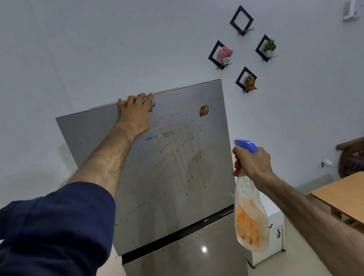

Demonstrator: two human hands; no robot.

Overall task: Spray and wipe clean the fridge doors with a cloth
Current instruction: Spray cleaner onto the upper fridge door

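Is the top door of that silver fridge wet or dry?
Wet. Droplets bead across the upper part of the silver fridge's top door, and brownish streaks run down below them.

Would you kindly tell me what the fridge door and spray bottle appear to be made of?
Upper fridge door: seemingly brushed steel or steel-look finish, grey with a soft sheen. Spray bottle: likely translucent plastic, orange liquid showing through, with a glossy blue trigger head.

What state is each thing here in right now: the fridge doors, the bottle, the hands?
Upper fridge door: shut, wet with droplets, streaked by brown drips.
Lower fridge door: shut, a few specks.
Spray bottle: held upright, partly filled with orange liquid.
Left hand: fingers hooked over the upper door's top edge.
Right hand: gripping the bottle's neck.
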